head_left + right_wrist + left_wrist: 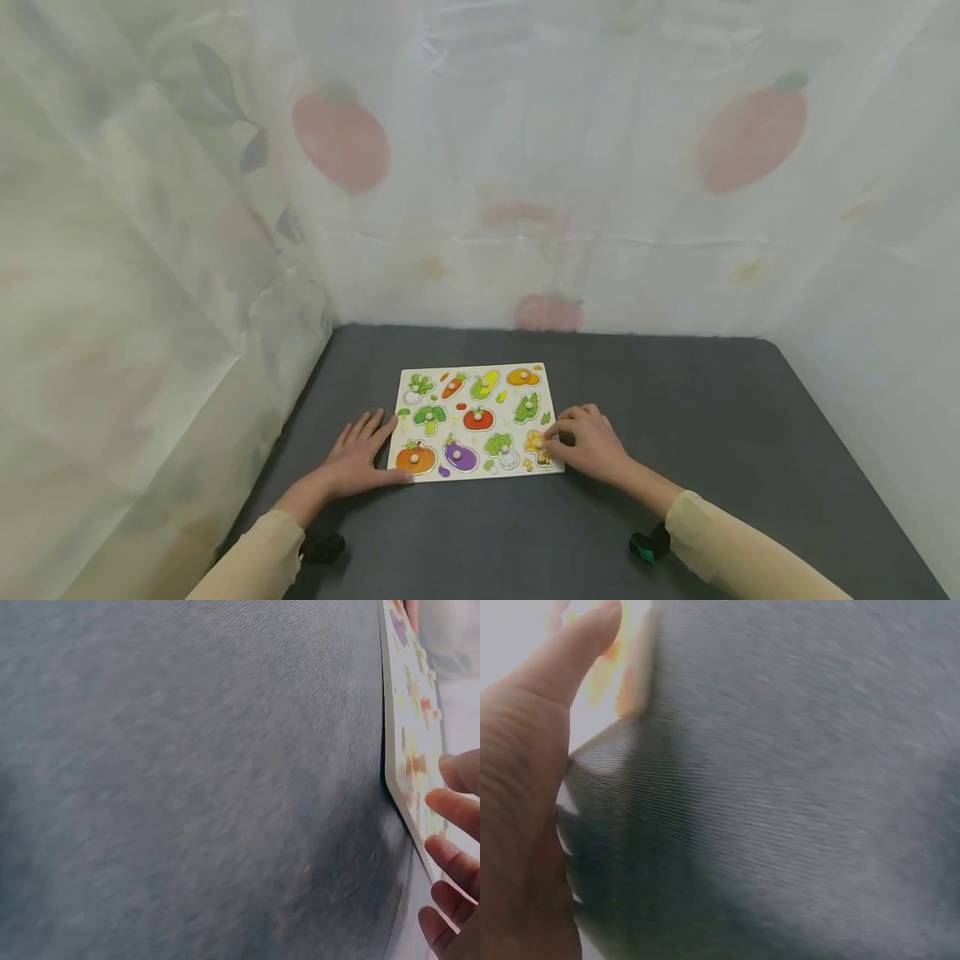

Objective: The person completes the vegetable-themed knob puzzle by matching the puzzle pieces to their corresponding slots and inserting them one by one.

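Observation:
A white wooden peg puzzle board (pixel 446 423) lies on the table, filled with knobbed vegetable pieces. Among them are a pumpkin (pixel 426 461), an eggplant (pixel 467 457), a tomato (pixel 472 423) and a bok choy (pixel 508 458). My left hand (pixel 357 458) rests at the board's left edge, fingers spread, with the thumb (pixel 570 652) over the near corner. At the near right corner, my right hand (pixel 592 442) pinches a yellow mushroom piece (pixel 534 442) between thumb and index finger. Its knob is hidden behind the fingertips. The other right fingers (pixel 454 862) are loosely bent beside the board.
The dark grey table (pixel 480 533) extends around the board. White sheeting with strawberry prints (pixel 525 275) hangs behind it, and more sheeting (pixel 150 333) stands close on the left. Black wrist straps (pixel 651 543) sit below both forearms.

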Available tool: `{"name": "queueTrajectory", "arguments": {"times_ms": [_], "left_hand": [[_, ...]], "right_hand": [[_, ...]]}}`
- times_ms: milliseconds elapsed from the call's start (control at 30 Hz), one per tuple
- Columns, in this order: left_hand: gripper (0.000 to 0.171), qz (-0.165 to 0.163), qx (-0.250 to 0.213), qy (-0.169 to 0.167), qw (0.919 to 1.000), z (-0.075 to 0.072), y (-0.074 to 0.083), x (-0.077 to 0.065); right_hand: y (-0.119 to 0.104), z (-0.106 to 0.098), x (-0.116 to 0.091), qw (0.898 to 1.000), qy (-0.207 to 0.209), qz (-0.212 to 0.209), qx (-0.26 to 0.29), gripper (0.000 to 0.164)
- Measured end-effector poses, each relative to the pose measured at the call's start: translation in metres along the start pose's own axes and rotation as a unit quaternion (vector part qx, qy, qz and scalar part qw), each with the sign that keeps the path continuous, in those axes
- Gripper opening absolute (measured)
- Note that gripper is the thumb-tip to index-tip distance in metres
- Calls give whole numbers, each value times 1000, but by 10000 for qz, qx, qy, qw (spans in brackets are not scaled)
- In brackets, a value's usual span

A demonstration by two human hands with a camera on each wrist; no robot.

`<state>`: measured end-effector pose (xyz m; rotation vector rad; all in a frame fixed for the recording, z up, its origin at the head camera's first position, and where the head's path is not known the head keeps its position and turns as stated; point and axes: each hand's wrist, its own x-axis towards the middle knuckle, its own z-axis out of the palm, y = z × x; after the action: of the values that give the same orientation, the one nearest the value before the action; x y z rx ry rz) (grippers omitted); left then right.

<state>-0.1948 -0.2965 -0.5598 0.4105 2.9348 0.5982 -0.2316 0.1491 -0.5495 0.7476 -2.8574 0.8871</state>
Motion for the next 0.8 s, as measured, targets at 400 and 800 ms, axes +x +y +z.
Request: {"name": "queueTrajectory", "arguments": {"times_ms": [400,800], "left_hand": [[80,-651,-95,-67,9978,-30,14,13],[85,-365,476,998,9932,-34,6,14]], "right_hand": [[39,-29,-23,9953,697,295,-597,22],[91,-57,-46,9727,1579,170,-1690,49]]}}
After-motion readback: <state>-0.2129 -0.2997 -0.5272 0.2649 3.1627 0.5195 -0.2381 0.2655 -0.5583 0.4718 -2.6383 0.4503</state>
